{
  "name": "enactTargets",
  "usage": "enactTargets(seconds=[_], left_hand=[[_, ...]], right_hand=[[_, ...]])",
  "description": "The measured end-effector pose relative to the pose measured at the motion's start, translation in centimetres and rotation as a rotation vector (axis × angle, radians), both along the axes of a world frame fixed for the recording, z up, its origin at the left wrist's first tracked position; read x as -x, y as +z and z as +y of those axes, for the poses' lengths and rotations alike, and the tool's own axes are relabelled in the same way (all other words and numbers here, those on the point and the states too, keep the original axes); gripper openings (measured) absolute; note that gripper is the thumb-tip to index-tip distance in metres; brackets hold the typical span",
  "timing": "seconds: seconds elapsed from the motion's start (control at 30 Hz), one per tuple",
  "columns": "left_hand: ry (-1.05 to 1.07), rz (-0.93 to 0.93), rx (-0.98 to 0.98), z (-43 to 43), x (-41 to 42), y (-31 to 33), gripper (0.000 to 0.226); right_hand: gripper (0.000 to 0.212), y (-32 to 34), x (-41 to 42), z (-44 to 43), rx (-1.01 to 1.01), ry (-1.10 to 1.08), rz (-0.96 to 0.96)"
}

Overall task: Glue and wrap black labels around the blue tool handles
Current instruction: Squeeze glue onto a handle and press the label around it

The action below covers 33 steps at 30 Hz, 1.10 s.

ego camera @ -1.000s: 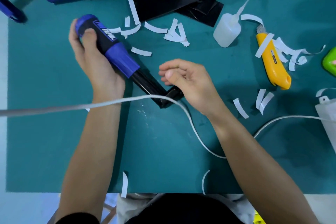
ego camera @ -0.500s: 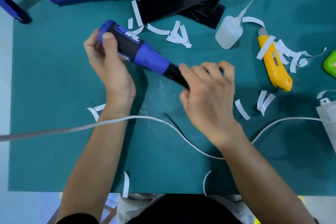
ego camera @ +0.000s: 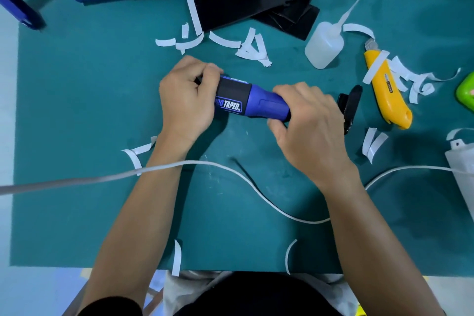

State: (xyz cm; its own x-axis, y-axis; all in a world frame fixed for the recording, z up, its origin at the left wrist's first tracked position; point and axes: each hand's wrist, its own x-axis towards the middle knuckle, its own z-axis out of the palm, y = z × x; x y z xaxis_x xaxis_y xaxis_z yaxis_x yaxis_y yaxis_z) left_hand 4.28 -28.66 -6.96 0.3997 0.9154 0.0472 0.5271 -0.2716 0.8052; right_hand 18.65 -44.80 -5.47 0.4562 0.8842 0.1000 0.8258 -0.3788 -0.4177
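Clenching the blue tool handle [ego camera: 264, 108], the left hand [ego camera: 187, 102] hides its butt; the right hand [ego camera: 310, 131] grips and hides the shaft.

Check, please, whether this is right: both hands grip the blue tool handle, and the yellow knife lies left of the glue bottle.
Not quite: the head view shows the yellow knife right of the glue bottle, not left. The left hand and right hand do grip the blue tool handle.
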Motion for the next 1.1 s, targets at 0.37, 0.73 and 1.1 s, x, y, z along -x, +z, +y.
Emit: enactTargets(seconds=[0.37,0.73,1.1], left_hand=[[-0.177,-0.047,0.23,1.1,1.1,0.8,0.03],[-1.127,-0.101,0.428,-4.2,-2.7,13.6,0.07],[-1.083,-0.36,0.165,-17.5,-30.1,19.1,0.057]], right_hand=[[0.027,-0.1,-0.1,0.4,0.014,0.018,-0.04],[0.032,13.4,-3.5,-12.8,-0.025,-0.015,-0.019],[0.045,21.8,-28.1,-22.3,0.047,-0.394,-0.318]])
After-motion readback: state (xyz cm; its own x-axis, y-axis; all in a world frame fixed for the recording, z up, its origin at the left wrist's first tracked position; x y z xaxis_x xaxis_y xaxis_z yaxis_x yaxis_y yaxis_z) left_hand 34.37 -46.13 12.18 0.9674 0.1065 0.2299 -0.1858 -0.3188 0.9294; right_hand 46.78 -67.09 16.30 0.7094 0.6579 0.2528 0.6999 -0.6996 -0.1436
